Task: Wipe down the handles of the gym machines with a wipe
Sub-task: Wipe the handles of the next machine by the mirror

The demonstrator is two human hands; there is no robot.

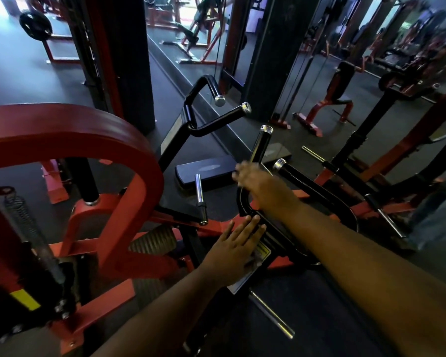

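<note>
Handle rises up and away, chrome cap topmost; left hand flat, blurred right hand unclear.

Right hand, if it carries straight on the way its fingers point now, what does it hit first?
The right hand is motion-blurred, fingers reaching up and left at the base of the upright black handle. That handle looks first in line, probably already at the fingertips; depth is unclear. Beyond lies the dark flat pad.
</note>
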